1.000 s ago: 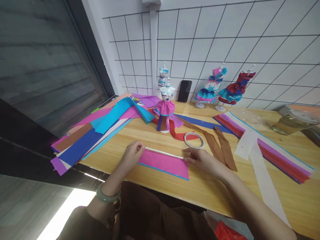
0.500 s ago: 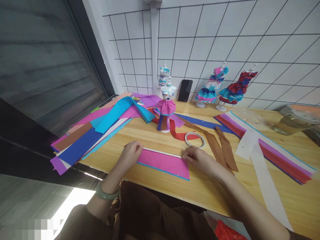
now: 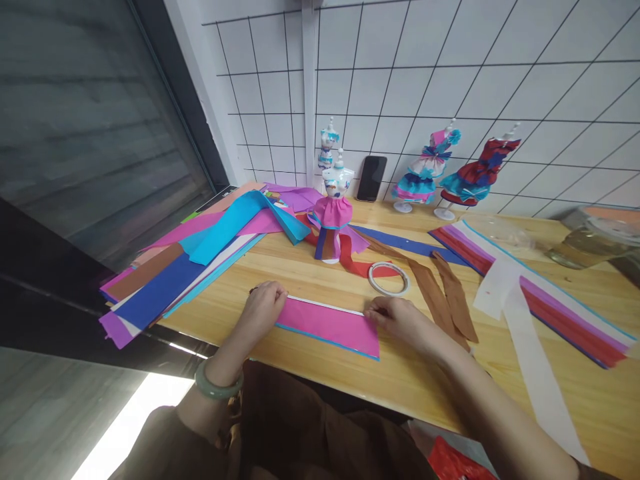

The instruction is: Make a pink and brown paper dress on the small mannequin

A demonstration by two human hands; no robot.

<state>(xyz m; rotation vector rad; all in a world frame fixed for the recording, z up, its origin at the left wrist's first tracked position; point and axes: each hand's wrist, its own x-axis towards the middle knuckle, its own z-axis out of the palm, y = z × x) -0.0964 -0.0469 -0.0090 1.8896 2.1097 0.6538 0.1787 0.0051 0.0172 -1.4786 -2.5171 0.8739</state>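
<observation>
A pink crepe paper strip (image 3: 327,327) with a white upper edge and a blue lower edge stretches between my hands near the table's front. My left hand (image 3: 267,307) pinches its upper left corner, and my right hand (image 3: 395,317) pinches the upper right corner. Just beyond my right hand lies a roll of tape (image 3: 389,279). Behind the strip stands a small dress form (image 3: 334,210) in a gathered pink skirt over a striped lower part. Brown strips (image 3: 440,293) and a red strip (image 3: 357,267) lie around it.
Coloured paper strips (image 3: 160,287) are heaped at the left. Two dressed forms (image 3: 417,177) and a phone (image 3: 371,179) stand by the tiled wall. Striped layered paper (image 3: 565,313), a white strip (image 3: 535,373) and a glass container (image 3: 587,247) are on the right.
My hands and the pink strip look almost unchanged. The whole view has shifted slightly.
</observation>
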